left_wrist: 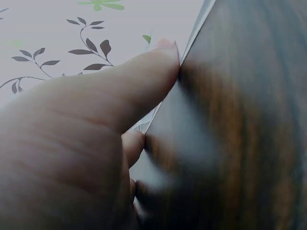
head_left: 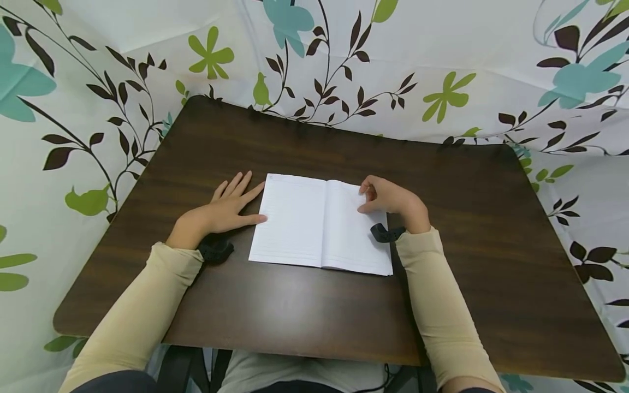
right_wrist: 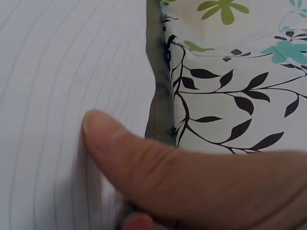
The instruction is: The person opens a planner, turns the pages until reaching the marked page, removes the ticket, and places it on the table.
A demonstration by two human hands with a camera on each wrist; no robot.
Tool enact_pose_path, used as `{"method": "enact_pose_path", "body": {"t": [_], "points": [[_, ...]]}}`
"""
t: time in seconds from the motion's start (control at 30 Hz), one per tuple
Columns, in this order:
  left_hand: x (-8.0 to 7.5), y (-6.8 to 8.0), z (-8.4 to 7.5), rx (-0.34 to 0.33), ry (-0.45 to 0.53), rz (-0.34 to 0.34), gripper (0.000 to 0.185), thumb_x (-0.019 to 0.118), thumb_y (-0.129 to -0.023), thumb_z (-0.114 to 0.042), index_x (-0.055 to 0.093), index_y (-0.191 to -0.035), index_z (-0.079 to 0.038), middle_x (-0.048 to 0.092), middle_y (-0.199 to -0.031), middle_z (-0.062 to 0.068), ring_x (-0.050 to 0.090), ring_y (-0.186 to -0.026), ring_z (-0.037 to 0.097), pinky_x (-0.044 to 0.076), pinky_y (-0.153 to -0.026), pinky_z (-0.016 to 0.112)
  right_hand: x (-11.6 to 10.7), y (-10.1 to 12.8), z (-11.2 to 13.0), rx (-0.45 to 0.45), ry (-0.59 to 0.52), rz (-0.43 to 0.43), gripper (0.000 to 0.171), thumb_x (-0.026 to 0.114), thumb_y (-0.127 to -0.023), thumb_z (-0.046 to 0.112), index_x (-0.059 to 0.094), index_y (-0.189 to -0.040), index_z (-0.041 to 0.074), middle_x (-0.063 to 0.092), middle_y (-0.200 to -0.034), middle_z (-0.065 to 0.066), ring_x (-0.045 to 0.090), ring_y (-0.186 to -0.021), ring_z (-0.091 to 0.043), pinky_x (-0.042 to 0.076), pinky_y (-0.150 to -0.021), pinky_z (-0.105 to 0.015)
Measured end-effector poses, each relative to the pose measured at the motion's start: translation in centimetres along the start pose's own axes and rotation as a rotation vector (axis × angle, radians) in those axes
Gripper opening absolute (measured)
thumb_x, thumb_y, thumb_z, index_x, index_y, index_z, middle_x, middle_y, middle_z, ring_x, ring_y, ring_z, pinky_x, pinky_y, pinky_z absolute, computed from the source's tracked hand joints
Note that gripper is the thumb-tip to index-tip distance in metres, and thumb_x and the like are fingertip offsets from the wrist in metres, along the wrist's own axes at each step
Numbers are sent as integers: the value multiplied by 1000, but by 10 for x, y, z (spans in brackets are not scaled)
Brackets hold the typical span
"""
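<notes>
The notebook (head_left: 320, 224) is lying open near the desk's (head_left: 491, 262) middle. The left hand (head_left: 223, 210) is resting flat, fingers spread, thumb touching its left edge; the right hand (head_left: 388, 197) is curling at the right page's edge, seemingly pinching it, the page not yet turned.

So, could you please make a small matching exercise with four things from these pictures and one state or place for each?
Things:
1. left hand
2. right hand
3. notebook
4. table

Descriptions:
A. dark brown wood, bears everything
B. lies open, white lined pages
C. flat, fingers straight, at the book's left edge
D. fingers curled, on the right page

Pairs: 1-C, 2-D, 3-B, 4-A
</notes>
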State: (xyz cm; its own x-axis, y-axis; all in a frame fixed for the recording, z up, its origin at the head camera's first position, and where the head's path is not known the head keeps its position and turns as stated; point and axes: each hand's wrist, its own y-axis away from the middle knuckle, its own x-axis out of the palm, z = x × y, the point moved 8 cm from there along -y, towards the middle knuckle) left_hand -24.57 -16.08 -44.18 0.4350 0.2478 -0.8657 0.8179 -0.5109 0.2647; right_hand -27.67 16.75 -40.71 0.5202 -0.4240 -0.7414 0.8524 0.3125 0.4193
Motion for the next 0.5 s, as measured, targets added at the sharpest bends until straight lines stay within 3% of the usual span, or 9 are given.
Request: {"method": "enact_pose_path", "body": {"t": [0.1, 0.2, 0.33, 0.5], "points": [[5, 2, 1, -3, 5, -1, 87, 45, -88, -69, 0, -154, -32, -16, -161, 6, -18, -148, 29, -6, -117, 57, 2, 3, -8, 83, 43, -19, 69, 78, -80, 25, 36, -133, 11, 47, -110, -13, 49, -99, -27, 43, -83, -39], [7, 4, 1, 0, 7, -1, 87, 45, -89, -68, 0, -154, -31, -16, -161, 7, -18, -148, 29, -6, -116, 57, 1, 7, -11, 142, 90, -39, 80, 80, -78, 30, 30, -139, 14, 39, -127, -18, 48, -110, -32, 44, -93, -49], [6, 5, 1, 0, 16, 4, 87, 44, -89, -67, -1, -154, -31, -18, -161, 7, -20, -148, 29, -7, -116, 57, -2, 11, -10, 204, 130, -75, 81, 81, -76, 34, 34, -139, 13, 26, -136, -22, 47, -115, -36, 43, -95, -55], [2, 3, -1, 8, 13, -4, 87, 45, -90, -66, 0, -154, -31, -17, -161, 7, -19, -148, 29, -7, -116, 57, -7, 16, -4, 240, 183, -147, 77, 82, -75, 32, 40, -135, 10, 29, -135, -23, 48, -113, -36, 45, -91, -52]]}}
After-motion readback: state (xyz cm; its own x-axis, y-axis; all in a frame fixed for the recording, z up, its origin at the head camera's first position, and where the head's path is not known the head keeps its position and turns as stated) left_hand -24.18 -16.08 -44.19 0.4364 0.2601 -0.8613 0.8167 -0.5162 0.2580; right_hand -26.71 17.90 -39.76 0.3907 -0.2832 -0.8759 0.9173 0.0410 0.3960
